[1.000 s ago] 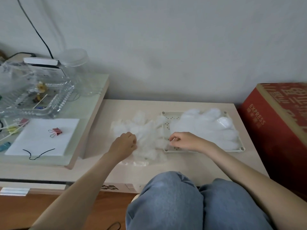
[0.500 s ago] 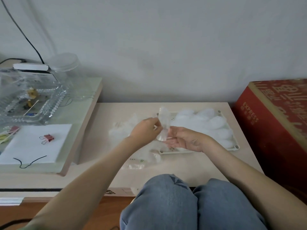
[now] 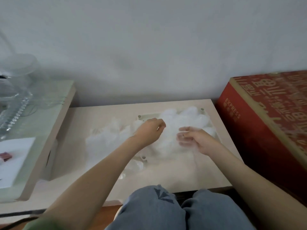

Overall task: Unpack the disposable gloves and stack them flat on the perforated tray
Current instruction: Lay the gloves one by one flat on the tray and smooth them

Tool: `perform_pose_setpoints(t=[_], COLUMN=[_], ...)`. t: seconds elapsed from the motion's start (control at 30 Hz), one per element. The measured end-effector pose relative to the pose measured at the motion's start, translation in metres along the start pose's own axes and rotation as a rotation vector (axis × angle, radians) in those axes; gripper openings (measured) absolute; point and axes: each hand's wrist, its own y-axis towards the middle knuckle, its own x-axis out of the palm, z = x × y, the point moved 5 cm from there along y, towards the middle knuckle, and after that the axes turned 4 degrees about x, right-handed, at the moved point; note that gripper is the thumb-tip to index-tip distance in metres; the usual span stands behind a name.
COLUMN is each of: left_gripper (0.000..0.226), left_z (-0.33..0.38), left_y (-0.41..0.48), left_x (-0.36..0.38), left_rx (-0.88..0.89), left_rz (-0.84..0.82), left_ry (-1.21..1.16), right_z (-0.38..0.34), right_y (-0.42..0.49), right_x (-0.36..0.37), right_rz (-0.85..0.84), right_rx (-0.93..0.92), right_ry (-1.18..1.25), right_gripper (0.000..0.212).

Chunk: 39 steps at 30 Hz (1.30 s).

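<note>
The white perforated tray (image 3: pixel 146 116) lies on the low table, with a stack of translucent disposable gloves (image 3: pixel 191 116) on its far right part. A loose heap of more gloves (image 3: pixel 106 136) sits on the table left of the tray. My left hand (image 3: pixel 149 131) hovers over the tray's left half, its curled fingers pinching one thin glove (image 3: pixel 167 138). My right hand (image 3: pixel 197 141) holds the other end of that glove, and the film veils its fingers. The glove spans between my hands just above the tray. The picture is blurred.
Crumpled clear packaging (image 3: pixel 135 165) lies at the tray's near left corner. A red cardboard box (image 3: pixel 265 123) stands against the table's right side. On the left is a raised glass-topped shelf (image 3: pixel 49 123) with a glass dish (image 3: pixel 15 105) and white paper (image 3: pixel 15 156). My knees are below the table's front edge.
Both hands have carried the glove from the tray's left edge to over the tray and moved apart, spreading it out. The camera has tilted to the right.
</note>
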Motion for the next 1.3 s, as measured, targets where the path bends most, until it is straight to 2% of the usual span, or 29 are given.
perform_pose_setpoints(t=[0.13, 0.4, 0.57, 0.67, 0.8, 0.93, 1.0, 1.1, 1.2, 1.3], left_gripper=[0.032, 0.06, 0.075, 0.072, 0.065, 0.071, 0.079, 0.078, 0.062, 0.046], left_z=[-0.019, -0.021, -0.01, -0.01, -0.011, -0.022, -0.025, -0.025, -0.026, -0.026], left_y=[0.019, 0.065, 0.084, 0.085, 0.079, 0.072, 0.072, 0.071, 0.073, 0.073], left_x=[0.013, 0.045, 0.041, 0.035, 0.028, 0.032, 0.037, 0.042, 0.043, 0.042], left_rx=[-0.095, -0.087, -0.07, -0.134, -0.105, -0.177, -0.232, -0.232, -0.215, -0.187], left_rz=[-0.052, -0.239, -0.202, -0.151, -0.032, 0.073, 0.079, 0.084, 0.139, 0.16], left_ry=[0.126, 0.325, 0.429, 0.358, 0.211, -0.249, -0.391, -0.403, -0.393, -0.278], right_z=[0.002, 0.002, -0.005, -0.015, -0.025, -0.03, -0.032, -0.031, -0.033, -0.03], right_y=[0.01, 0.019, 0.016, 0.014, 0.011, 0.016, 0.019, 0.024, 0.029, 0.033], right_x=[-0.019, -0.031, -0.03, -0.029, -0.023, -0.017, -0.016, -0.021, -0.028, -0.035], right_rz=[0.04, 0.08, 0.047, 0.046, -0.003, 0.013, 0.035, 0.078, 0.169, 0.208], right_rx=[0.011, 0.044, 0.01, -0.088, -0.201, -0.275, -0.285, -0.268, -0.267, -0.244], right_ry=[-0.021, -0.044, -0.099, -0.274, -0.384, -0.439, -0.437, -0.424, -0.48, -0.49], right_gripper=[0.019, 0.02, 0.02, 0.026, 0.03, 0.035, 0.036, 0.035, 0.029, 0.015])
